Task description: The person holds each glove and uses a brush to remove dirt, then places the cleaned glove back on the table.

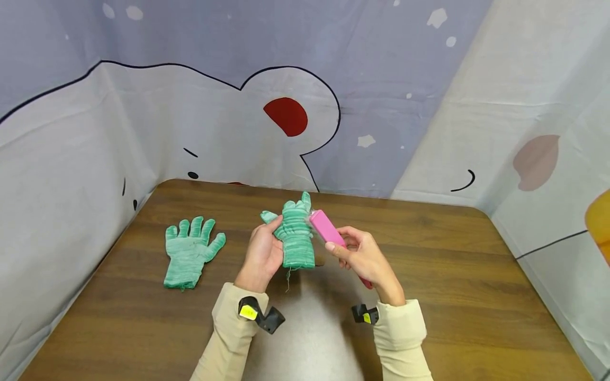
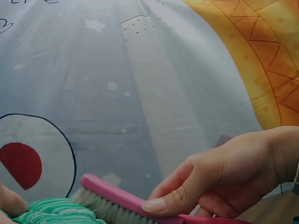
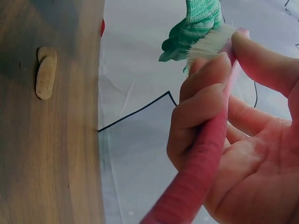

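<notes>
My left hand (image 1: 263, 253) holds a green-and-white striped knit glove (image 1: 298, 238) up above the table, thumb along its left side; the fingers behind it are hidden. A loose thread hangs from the cuff. My right hand (image 1: 367, 259) grips a pink brush (image 1: 326, 227) with a long handle, thumb on its back. In the left wrist view the brush's pale bristles (image 2: 112, 207) touch the glove (image 2: 56, 210). The right wrist view shows fingers curled round the brush handle (image 3: 196, 163). A matching green glove (image 1: 187, 256) lies flat on the table to the left, fingers spread.
The brown wooden table (image 1: 476, 296) is backed by a printed cloth (image 1: 381, 106) along its far edge and sides. A small tan, oblong object (image 3: 46, 77) lies on the tabletop, mostly behind the held glove in the head view.
</notes>
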A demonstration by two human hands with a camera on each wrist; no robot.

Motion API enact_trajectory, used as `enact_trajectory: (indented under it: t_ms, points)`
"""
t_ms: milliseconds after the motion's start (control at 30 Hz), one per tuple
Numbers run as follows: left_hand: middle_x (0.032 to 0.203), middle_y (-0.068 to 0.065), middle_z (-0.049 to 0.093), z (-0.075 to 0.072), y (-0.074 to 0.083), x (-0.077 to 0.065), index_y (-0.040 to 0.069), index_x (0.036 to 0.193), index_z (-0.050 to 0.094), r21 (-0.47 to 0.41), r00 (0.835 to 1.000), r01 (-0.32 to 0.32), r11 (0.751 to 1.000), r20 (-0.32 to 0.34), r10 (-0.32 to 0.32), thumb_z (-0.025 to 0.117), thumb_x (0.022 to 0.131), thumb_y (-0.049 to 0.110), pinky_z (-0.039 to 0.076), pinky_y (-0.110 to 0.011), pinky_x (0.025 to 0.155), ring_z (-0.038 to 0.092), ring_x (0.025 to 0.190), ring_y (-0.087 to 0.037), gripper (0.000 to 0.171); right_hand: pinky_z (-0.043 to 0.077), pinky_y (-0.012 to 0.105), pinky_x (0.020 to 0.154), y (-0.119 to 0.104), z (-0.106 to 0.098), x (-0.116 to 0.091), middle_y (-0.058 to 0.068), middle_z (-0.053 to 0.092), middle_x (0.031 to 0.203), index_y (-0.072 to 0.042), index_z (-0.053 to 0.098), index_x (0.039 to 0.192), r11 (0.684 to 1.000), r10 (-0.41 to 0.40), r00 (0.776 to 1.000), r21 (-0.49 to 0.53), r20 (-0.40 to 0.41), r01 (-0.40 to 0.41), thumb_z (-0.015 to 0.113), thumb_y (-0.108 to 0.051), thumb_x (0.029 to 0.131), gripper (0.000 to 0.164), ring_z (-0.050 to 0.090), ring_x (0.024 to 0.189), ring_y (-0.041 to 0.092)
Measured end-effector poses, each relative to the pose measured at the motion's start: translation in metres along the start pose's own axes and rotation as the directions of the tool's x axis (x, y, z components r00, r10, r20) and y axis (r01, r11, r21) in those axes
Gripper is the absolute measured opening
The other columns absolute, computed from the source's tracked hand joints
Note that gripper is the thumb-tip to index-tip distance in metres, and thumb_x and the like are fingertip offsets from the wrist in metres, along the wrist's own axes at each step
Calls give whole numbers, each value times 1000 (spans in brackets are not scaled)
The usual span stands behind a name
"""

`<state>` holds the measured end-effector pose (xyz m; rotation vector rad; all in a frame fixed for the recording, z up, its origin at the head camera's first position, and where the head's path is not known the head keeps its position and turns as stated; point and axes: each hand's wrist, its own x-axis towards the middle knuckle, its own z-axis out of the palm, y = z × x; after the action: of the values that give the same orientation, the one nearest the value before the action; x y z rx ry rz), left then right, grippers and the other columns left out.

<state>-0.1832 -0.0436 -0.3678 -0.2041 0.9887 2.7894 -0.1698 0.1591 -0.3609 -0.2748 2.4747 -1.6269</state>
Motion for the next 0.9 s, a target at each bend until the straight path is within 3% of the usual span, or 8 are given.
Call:
enact_trajectory:
  t_ms: [133,400,733,900]
  points:
    - [109,-8,56,0,0,0,-6,123,42,10,1000,4,1000,-8,-4,35,98,11,38,-34,95,52,106,-18,31,47,28,52,-14,-3,-8,9,61,73,2,56,114,1000,3,1000,-18,21,-2,65,-11,85,33,52,54,18]
    - [105,-7,58,-2,-4,3,-8,121,43,17,1000,-18,1000,-12,18,36,98,9,39,-32,93,53,103,-17,30,48,28,56,-27,-9,-16,10,62,77,3,56,114,998,31,999,-60,36,-29,64,-9,85,32,55,60,25]
    - [126,-16,45,-7,-4,8,-10,128,35,22,998,-49,999,-45,50,35,98,8,31,-34,103,41,119,-21,36,45,27,53,5,-15,-6,11,62,80,2,58,114,996,74,997,-46,19,-73,68,-14,83,36,49,55,17]
    - [112,-12,55,-6,-6,7,-5,116,45,36,998,-41,998,-43,43,40,97,10,37,-32,96,49,110,-19,25,44,26,52,10,-15,-4,13,62,81,-3,60,112,998,56,998,-27,-15,-56,69,-19,82,36,49,54,15]
